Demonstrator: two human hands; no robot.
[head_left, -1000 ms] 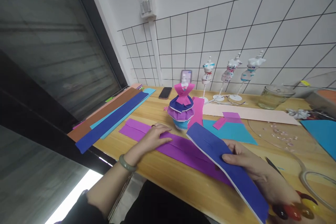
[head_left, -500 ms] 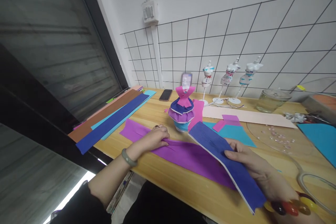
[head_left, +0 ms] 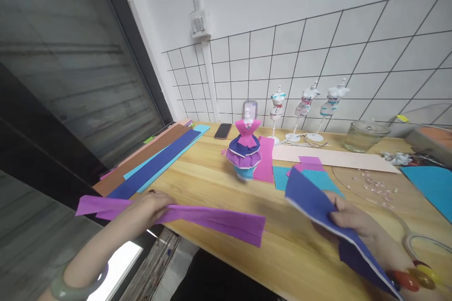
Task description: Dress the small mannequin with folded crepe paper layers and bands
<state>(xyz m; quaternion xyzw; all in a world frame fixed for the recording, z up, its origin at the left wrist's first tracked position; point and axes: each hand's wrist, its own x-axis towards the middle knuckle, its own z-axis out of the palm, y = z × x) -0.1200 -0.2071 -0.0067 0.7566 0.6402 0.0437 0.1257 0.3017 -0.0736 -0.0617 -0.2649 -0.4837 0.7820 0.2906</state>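
Observation:
My left hand (head_left: 153, 204) is closed on a long purple crepe paper strip (head_left: 219, 223), which stretches over the front left edge of the table. My right hand (head_left: 356, 221) grips a dark blue crepe paper piece (head_left: 307, 193) with a white edge, thumb on top, at the right front. Between and beyond both hands stands a small paper-dressed figure (head_left: 243, 155). Its pink top crosses over blue, purple and light blue ruffled tiers. A pink paper piece (head_left: 264, 160) and a light blue paper sheet (head_left: 280, 178) lie beside it.
Brown, dark blue and light blue strips (head_left: 141, 176) overlap at the left table edge. A phone (head_left: 222, 130) lies behind. Miniature white dress forms (head_left: 306, 103) stand near the wire grid, with a glass jar (head_left: 365, 136) to the right. Clear gems (head_left: 376, 183) lie scattered at the right.
My left hand has drawn the purple strip leftward and toward me, off the middle of the table. My right hand with the blue piece has shifted right, and the piece has tilted.

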